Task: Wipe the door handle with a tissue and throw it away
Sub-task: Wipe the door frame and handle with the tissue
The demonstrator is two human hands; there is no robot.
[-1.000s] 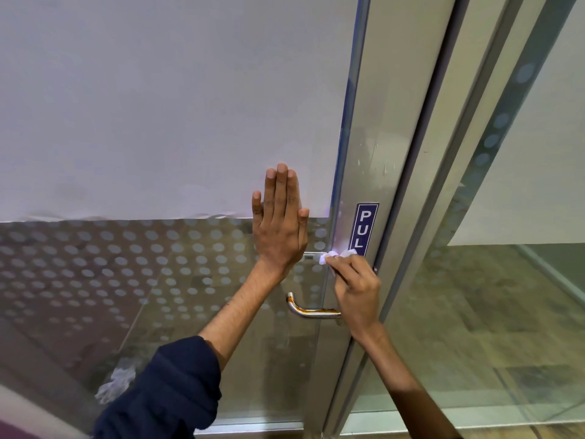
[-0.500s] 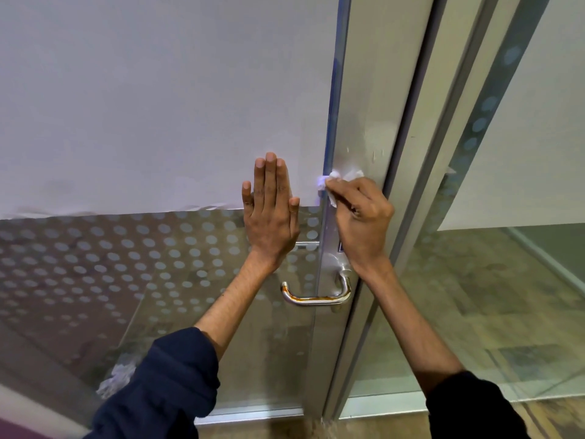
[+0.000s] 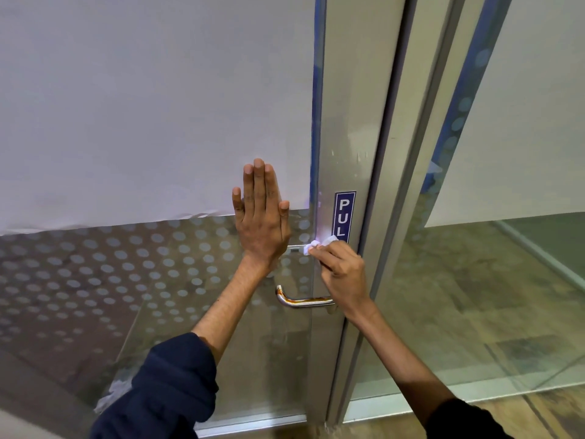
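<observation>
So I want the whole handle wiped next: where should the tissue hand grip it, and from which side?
Grip the straight horizontal bar of the handle, between its curved free end on the left and the mount at the frame. Bring the right hand down from above, wrapping the tissue around it: the bar stands off the glass, and the left hand lies above.

A: Where is the left hand [image 3: 261,223]?

B: Flat on the glass [image 3: 158,280], fingers toward 12 o'clock, left of the frame [image 3: 351,122].

A: And the right hand [image 3: 343,274]?

B: At 3 o'clock from the left wrist, over the frame. The tissue [image 3: 318,245] sits at its fingertips, at 11 o'clock from the knuckles, touching the sign [image 3: 343,217] at the sign's lower end.

A: The handle [image 3: 300,301]?

B: At 6 o'clock from the tissue, below both hands, running left from the frame across the glass. The right wrist covers its right end.
</observation>
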